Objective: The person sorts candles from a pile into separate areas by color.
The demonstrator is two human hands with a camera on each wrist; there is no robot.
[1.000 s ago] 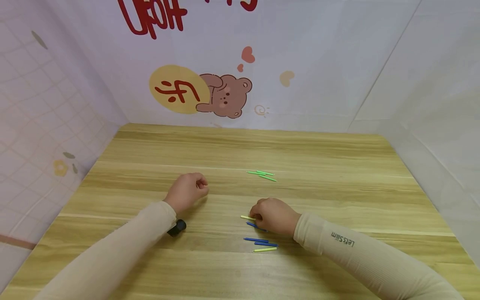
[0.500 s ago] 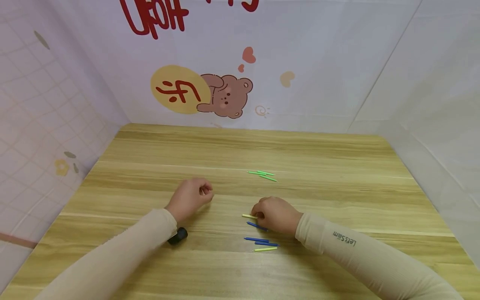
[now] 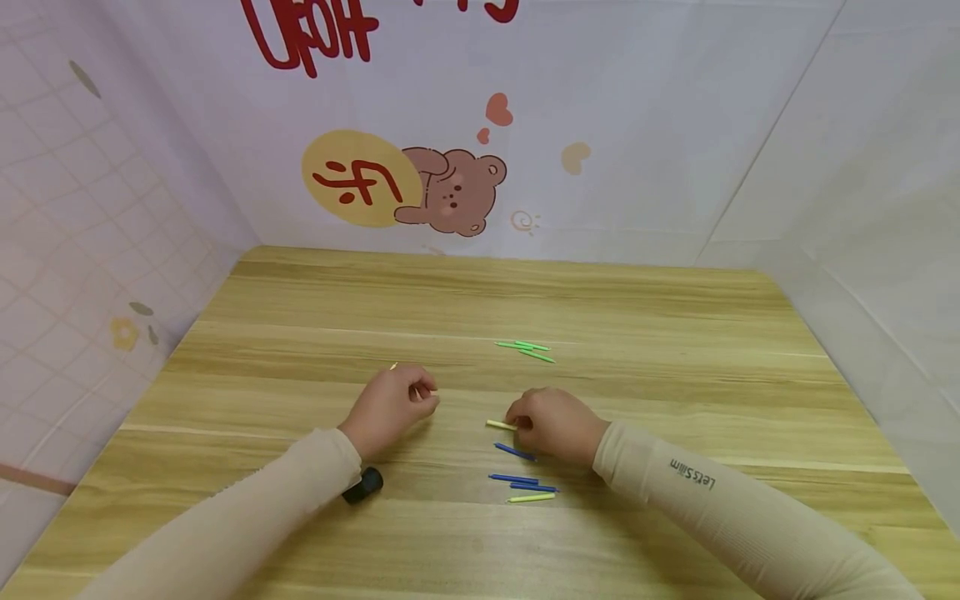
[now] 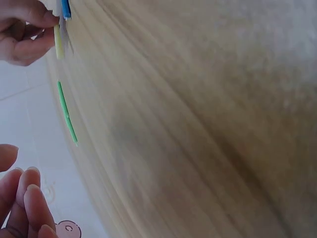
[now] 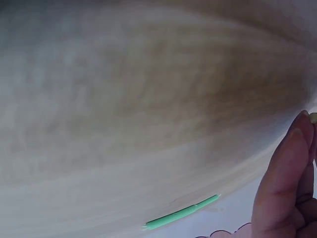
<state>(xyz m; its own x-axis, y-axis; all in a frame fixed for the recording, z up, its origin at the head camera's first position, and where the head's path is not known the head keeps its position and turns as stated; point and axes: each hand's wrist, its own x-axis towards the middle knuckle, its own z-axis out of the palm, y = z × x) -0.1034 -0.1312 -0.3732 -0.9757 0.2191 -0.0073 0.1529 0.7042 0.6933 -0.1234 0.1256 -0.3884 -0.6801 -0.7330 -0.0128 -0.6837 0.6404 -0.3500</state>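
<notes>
Right hand pinching yellow stick; left hand hanging loose left of it. Lying beyond: 3 green; nearer: 3 blue, 1 yellow.

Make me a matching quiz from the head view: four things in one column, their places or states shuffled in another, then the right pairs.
1. Three thin green sticks
2. Person's right hand
3. Black cylindrical object
4. Loose thin yellow stick

A. Pinching another thin yellow stick
B. Partly hidden by the left beige sleeve
C. Nearest the person among the sticks
D. Farthest from the person among the sticks

Pairs: 1-D, 2-A, 3-B, 4-C.
</notes>
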